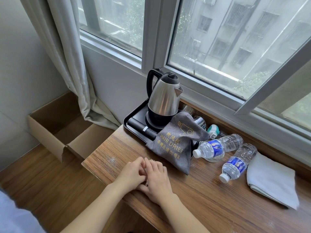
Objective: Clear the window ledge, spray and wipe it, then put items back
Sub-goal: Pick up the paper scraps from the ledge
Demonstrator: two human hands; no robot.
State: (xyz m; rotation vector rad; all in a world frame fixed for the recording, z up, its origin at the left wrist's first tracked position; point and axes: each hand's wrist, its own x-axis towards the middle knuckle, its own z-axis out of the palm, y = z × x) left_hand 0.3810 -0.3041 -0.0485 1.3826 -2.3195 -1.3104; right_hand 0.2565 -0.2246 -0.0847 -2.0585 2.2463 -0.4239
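The wooden window ledge (193, 195) carries a black tray (133, 130) with a steel kettle (164, 96) on it. A grey hair-drier bag (175, 145) leans over the tray's near side. Two water bottles (217, 146) (237, 163) lie on their sides to the right, and a folded white cloth (272, 180) lies beyond them. My left hand (133, 175) and my right hand (156, 179) rest together on the ledge's near left part, fingers loosely touching, holding nothing.
An open cardboard box (55, 135) sits on the floor left of the ledge, below a grey curtain (67, 56). Upturned glasses (193, 113) and a small teal-and-white device (212, 130) sit behind the bag. The right window sash (262, 96) stands ajar over the ledge.
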